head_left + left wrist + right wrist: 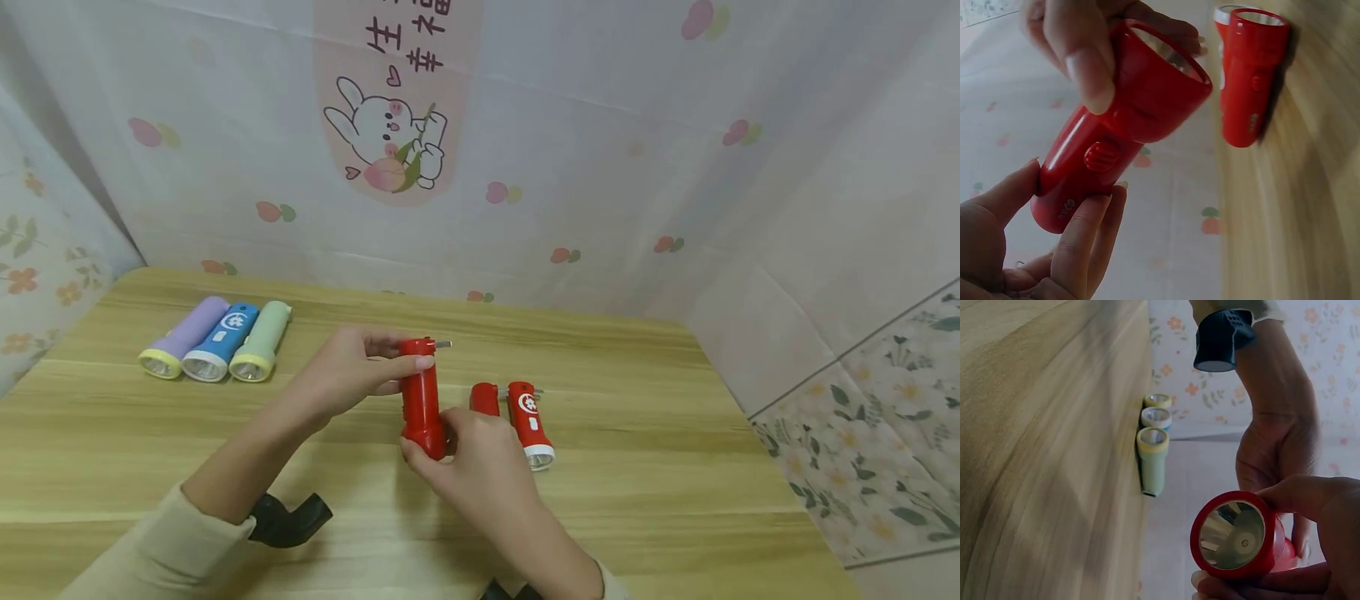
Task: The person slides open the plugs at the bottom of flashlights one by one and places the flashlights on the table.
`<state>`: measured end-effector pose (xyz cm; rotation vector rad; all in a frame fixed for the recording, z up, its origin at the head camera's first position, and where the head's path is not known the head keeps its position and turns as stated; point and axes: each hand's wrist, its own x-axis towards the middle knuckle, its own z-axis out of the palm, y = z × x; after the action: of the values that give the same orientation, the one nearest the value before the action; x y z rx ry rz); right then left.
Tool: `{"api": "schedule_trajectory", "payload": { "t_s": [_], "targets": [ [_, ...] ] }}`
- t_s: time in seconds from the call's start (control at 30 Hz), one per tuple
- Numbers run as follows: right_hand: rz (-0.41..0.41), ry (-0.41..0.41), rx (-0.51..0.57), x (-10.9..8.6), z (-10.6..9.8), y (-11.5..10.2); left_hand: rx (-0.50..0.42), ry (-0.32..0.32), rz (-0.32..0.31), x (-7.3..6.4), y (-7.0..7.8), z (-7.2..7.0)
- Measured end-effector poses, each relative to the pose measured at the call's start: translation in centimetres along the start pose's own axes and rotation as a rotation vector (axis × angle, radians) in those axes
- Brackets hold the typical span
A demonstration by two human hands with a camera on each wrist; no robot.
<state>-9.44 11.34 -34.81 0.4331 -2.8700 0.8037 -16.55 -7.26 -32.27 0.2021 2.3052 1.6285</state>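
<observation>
Both hands hold a red flashlight [422, 396] above the wooden table, its lens end toward the person and metal plug prongs [444, 344] sticking out near its far end. My left hand [348, 371] pinches the tail end between thumb and fingers. Around the lens rim, my right hand [480, 454] grips the head with thumb and fingers. The left wrist view shows a ridged switch [1103, 157] on the flashlight's side. Its reflector [1233, 534] faces the right wrist camera. Just past the right hand lie a second red flashlight [485, 398] and a red flashlight with a white rim [531, 425].
At the table's left back lie a purple flashlight [197, 329], a blue one [225, 337] and a green one [262, 337], side by side. A patterned curtain [570, 150] hangs behind the wooden table [637, 500]. A black wrist camera mount [288, 521] sits under the left forearm.
</observation>
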Motion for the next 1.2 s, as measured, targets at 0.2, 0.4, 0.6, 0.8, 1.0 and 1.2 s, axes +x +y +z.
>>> {"api": "schedule_trajectory", "payload": {
  "t_s": [0.2,0.4,0.6,0.8,1.0,1.2],
  "targets": [
    [0.016,-0.042,-0.038,-0.2,0.5,0.1,-0.062,-0.047,-0.053,1.2,-1.6,0.6],
    [0.048,-0.056,-0.132,-0.4,1.0,0.0,-0.084,-0.073,-0.104,2.1,-2.5,1.5],
    [0.046,-0.032,-0.227,-0.1,1.7,0.0,-0.037,-0.072,-0.145,3.0,-3.1,2.2],
    [0.083,-0.068,-0.256,0.2,2.2,0.2,0.014,-0.082,-0.163,3.9,-3.6,2.6],
    [0.108,-0.092,-0.299,0.4,2.6,0.6,0.005,-0.085,-0.192,4.7,-4.3,3.0],
    [0.131,-0.107,-0.326,0.4,2.9,0.8,0.005,-0.083,-0.205,5.2,-4.5,3.6]
  ]
}}
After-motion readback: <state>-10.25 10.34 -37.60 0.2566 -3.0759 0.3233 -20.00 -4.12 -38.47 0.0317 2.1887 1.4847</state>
